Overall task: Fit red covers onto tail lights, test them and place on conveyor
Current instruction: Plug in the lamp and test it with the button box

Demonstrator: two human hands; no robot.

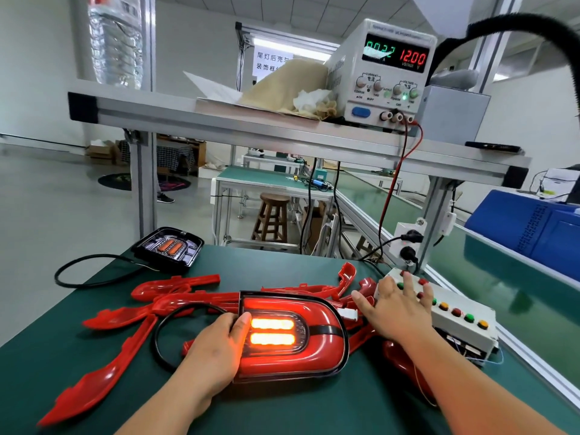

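left hand [216, 350] grips the lit tail light [317, 350] at its left end; right hand [395, 306], fingers [408, 281] spread flat on the button box [464, 331], is nearer the conveyor [518, 293].

tail light [317, 350]: glossy red plastic cover, smooth; black plastic rim; clear lens at centre
loose red covers [175, 291]: same red plastic, hard shine
uncovered lamp base [168, 248]: black plastic, semi-gloss
bench mat [298, 409]: dark green, matt, smooth
conveyor belt [518, 287]: green, slight sheen
frame rail [251, 127]: aluminium profile, satin grey
stool [272, 215]: brown wood, dull finish
cloth [292, 80]: beige fabric, creased
button box [470, 335]: off-white casing, matt; glossy buttons
cable [154, 340]: black, smooth sheath
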